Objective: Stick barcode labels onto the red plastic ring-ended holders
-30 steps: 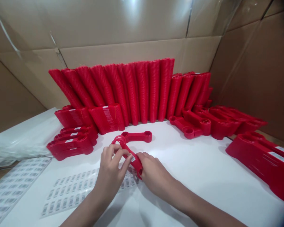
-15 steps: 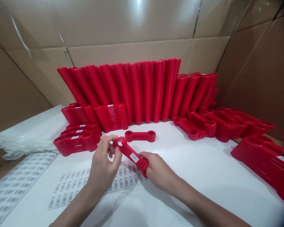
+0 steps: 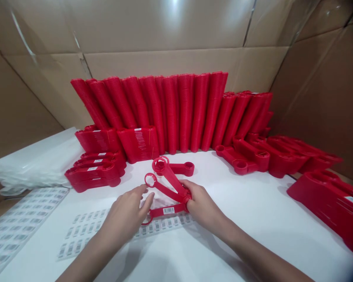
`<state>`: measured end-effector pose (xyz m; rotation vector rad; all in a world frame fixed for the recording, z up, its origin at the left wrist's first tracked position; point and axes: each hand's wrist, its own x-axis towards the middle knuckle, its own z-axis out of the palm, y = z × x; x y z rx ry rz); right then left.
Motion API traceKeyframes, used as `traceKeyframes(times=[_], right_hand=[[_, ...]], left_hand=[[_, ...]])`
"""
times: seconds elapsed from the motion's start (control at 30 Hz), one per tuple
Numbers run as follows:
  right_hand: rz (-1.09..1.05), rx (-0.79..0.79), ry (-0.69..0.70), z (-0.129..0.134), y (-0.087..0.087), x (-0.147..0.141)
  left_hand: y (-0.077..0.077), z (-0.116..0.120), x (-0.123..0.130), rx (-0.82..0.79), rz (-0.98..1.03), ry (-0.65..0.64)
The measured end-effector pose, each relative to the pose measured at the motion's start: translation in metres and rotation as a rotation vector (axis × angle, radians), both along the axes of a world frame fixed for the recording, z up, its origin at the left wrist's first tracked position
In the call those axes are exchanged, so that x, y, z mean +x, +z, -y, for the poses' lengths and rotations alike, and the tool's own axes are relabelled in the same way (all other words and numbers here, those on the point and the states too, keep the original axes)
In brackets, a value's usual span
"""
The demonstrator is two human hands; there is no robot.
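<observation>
Several flat red plastic pieces with a ring at each end [image 3: 166, 192] are fanned out above the table. My right hand [image 3: 201, 203] grips them together at their right ends. The lowest piece carries a white barcode label [image 3: 168, 210]. My left hand [image 3: 128, 209] is beside their loose left rings, thumb and fingers apart; whether a fingertip touches a ring I cannot tell. Beneath lies a sheet of barcode stickers [image 3: 85, 225], partly covered by my left arm and the pieces. Just behind the fan, a single red piece [image 3: 179, 169] rests on the table.
Tall stacks of red pieces [image 3: 170, 113] line the back against a cardboard wall [image 3: 164, 58]. Labelled bundles [image 3: 94, 178] stand at left, more bundles [image 3: 320, 203] at right. Clear plastic bags [image 3: 35, 164] and another sticker sheet [image 3: 20, 231] lie on the far left.
The pieces, earlier held together as one slanted stack, have spread into a fan. My left thumb and fingers have come away from the left ring end and lowered; my right hand keeps its grip.
</observation>
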<state>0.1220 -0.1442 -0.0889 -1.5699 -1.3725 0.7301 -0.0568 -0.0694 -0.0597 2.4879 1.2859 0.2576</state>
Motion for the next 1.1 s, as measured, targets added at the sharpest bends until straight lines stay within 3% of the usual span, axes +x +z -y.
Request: traceKeyframes(times=[0.2, 0.33, 0.43, 0.67, 0.73, 0.93, 1.1], right_hand=[[0.044, -0.009, -0.015, -0.002, -0.004, 0.003], [0.075, -0.037, 0.120, 0.003, -0.003, -0.003], [0.064, -0.072, 0.136, 0.005, -0.003, -0.005], [0.013, -0.182, 0.124, 0.004, -0.008, -0.006], [0.004, -0.199, 0.113, 0.004, -0.008, -0.006], [0.078, -0.235, 0.027, 0.005, -0.003, -0.008], [0.128, -0.227, 0.017, 0.004, -0.002, -0.011]], left_hand=[[-0.005, 0.007, 0.003, 0.039, 0.085, -0.141], [0.002, 0.008, 0.004, 0.129, 0.139, -0.077], [0.003, -0.002, -0.002, 0.126, 0.031, 0.000], [-0.026, -0.019, -0.009, 0.042, -0.026, -0.183], [-0.022, -0.018, -0.008, -0.013, 0.022, -0.176], [0.017, 0.001, -0.001, -0.208, 0.363, -0.212], [0.014, 0.017, 0.016, -0.217, 0.516, -0.102]])
